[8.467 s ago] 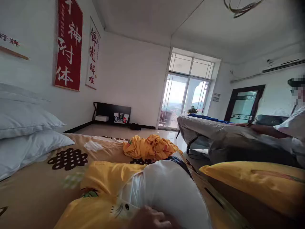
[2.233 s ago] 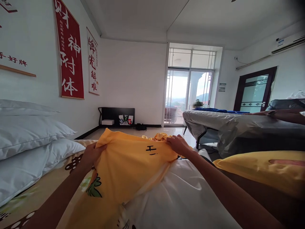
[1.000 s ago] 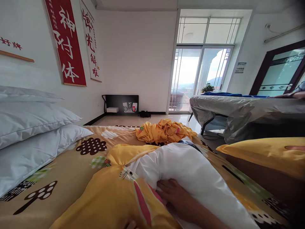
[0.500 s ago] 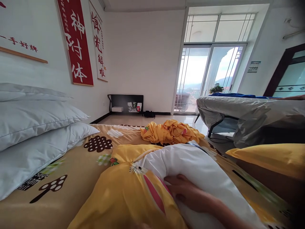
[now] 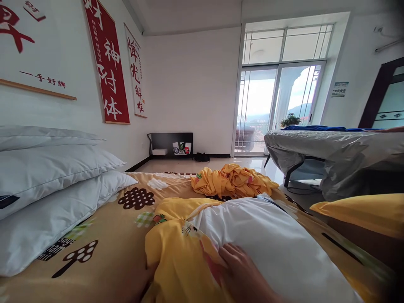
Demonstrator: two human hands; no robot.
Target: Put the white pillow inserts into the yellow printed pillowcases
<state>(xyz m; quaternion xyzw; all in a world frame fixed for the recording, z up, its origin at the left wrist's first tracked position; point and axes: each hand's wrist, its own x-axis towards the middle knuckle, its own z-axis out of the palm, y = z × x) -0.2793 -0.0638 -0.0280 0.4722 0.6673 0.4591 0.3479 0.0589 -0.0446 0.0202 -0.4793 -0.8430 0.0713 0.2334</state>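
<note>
Here, the yellow pillowcase point(image 5: 176, 256) lies between left hand point(image 5: 140, 280) and right-hand fingers point(image 5: 232, 249).

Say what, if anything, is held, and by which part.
The yellow pillowcase: the right hand grips its edge beside the white pillow; the left hand touches its opposite side, grip hidden.

Daylight entered through a tall sliding glass door point(image 5: 257, 103) set in a white wall point(image 5: 192, 88) above a glossy pale floor point(image 5: 249, 161). Left of the glass door stood a low black shelf point(image 5: 186, 138); farther left hung a red scroll point(image 5: 117, 94). Right of it were a notice point(image 5: 339, 89), a dark-framed door point(image 5: 372, 105) and, nearer, a plastic-draped table point(image 5: 299, 141).
</note>
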